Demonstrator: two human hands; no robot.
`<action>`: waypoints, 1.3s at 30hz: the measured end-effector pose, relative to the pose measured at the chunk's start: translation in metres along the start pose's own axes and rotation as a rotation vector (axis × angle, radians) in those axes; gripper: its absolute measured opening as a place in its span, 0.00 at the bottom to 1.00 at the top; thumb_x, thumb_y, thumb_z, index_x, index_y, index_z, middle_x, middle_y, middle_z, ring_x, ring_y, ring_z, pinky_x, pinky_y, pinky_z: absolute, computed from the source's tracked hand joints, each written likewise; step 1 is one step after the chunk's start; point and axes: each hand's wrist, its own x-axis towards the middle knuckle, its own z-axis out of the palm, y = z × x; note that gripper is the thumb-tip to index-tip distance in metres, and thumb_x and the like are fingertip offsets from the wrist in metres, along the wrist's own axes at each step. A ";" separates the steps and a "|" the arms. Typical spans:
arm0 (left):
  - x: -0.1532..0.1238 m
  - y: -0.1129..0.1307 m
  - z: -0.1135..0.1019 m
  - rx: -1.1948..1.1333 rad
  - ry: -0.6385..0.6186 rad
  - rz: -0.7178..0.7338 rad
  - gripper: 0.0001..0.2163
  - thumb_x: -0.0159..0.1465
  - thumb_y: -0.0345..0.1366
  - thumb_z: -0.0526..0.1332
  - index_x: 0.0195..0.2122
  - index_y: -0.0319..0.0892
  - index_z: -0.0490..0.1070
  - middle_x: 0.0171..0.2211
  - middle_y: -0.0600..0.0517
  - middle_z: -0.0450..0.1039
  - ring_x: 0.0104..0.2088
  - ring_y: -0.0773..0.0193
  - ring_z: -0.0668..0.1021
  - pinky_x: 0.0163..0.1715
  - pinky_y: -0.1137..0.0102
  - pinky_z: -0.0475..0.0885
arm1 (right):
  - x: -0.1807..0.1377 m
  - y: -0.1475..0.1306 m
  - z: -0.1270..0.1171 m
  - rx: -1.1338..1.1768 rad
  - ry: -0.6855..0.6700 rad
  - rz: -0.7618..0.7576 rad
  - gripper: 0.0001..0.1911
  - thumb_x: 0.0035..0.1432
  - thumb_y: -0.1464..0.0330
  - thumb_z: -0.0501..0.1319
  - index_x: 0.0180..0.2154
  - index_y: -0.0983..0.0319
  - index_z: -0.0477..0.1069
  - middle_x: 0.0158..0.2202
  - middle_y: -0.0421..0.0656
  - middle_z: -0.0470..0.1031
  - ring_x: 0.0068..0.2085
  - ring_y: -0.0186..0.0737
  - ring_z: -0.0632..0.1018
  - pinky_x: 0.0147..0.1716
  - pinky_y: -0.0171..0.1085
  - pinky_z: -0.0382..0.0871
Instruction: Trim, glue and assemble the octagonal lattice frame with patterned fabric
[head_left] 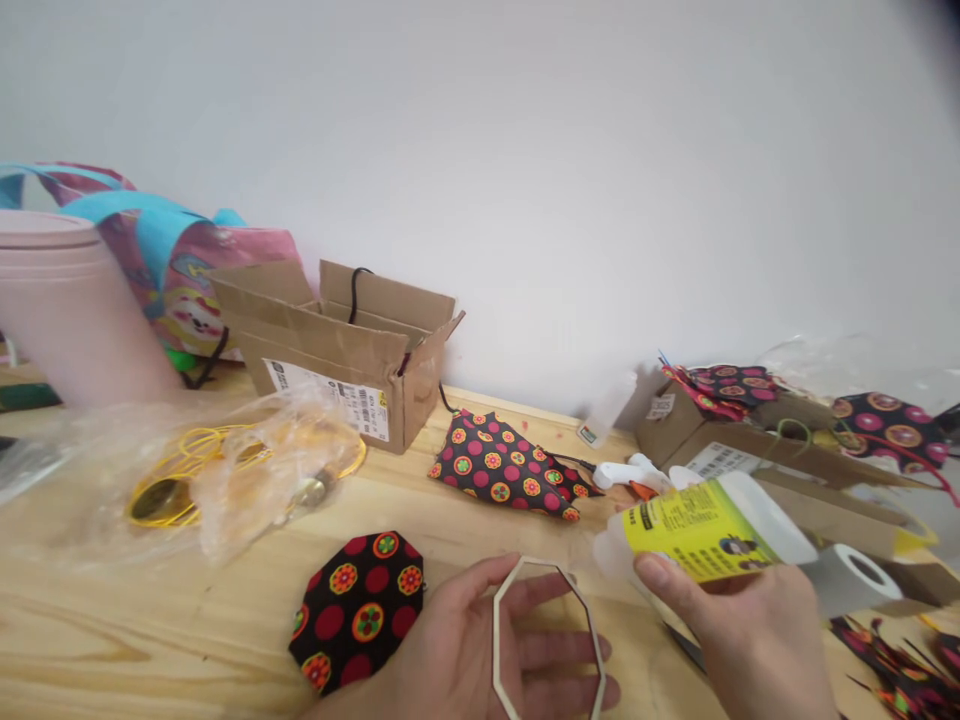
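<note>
My left hand (pixel 480 655) lies palm up near the table's front edge and holds a thin wooden octagon ring (pixel 546 640) between thumb and fingers. My right hand (pixel 750 630) grips a white glue bottle with a yellow label (pixel 701 530), tipped on its side with its nozzle end pointing left, just above the ring. A black octagon patch of fabric with red and orange dots (pixel 358 610) lies flat on the wooden table (pixel 112 640), just left of my left hand.
A folded piece of the same dotted fabric (pixel 502 465) lies behind the ring, with white-handled scissors (pixel 630 475) beside it. An open cardboard box (pixel 345 345), a plastic bag with yellow rings (pixel 225 480), a pink container (pixel 67 310), a tape roll (pixel 862 575) and a box of fabric pieces (pixel 750 420) surround the spot.
</note>
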 end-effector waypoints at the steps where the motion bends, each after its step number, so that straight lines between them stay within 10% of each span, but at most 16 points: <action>1: 0.000 0.000 0.000 0.002 0.002 -0.004 0.18 0.57 0.44 0.51 0.39 0.35 0.69 0.34 0.36 0.76 0.39 0.47 0.78 0.50 0.57 0.57 | 0.000 -0.001 0.000 0.012 -0.004 -0.002 0.11 0.38 0.62 0.66 0.25 0.61 0.73 0.26 0.43 0.80 0.25 0.43 0.80 0.22 0.29 0.75; 39: -0.001 0.001 -0.002 -0.003 -0.046 -0.013 0.21 0.59 0.45 0.50 0.44 0.32 0.66 0.36 0.35 0.76 0.40 0.47 0.77 0.52 0.57 0.55 | -0.011 -0.014 0.014 0.266 0.084 0.173 0.21 0.34 0.64 0.69 0.35 0.62 0.73 0.28 0.44 0.79 0.26 0.43 0.78 0.26 0.35 0.75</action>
